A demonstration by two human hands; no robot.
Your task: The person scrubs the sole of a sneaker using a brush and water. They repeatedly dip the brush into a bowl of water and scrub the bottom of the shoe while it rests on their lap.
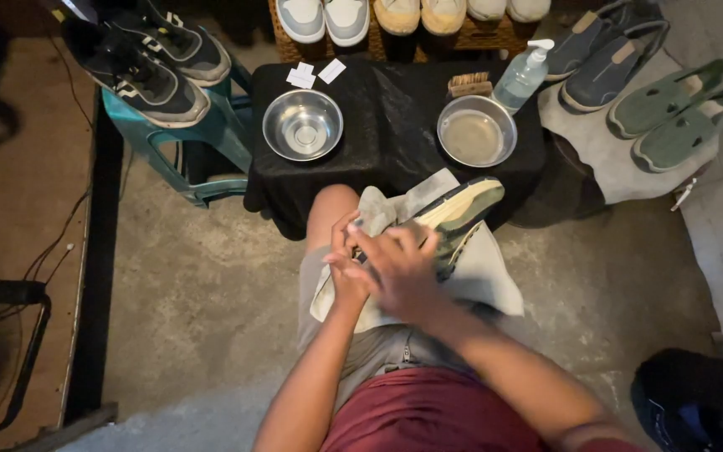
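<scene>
A green slip-on shoe [460,209] lies on its side across my lap, its pale sole turned up, on a light grey cloth [479,272] spread over my knees. My left hand [346,266] grips the heel end of the shoe together with a fold of the cloth. My right hand [401,268] lies over the shoe's side with fingers spread, pressing on it; whether it holds a bit of cloth is hidden.
A small table with a black cover [395,134] stands in front, bearing an empty steel bowl [303,125], a bowl of water [476,131], a brush [469,84] and a pump bottle [522,77]. Dark sneakers [148,63] rest on a teal stool. Green shoes [671,113] lie on the right.
</scene>
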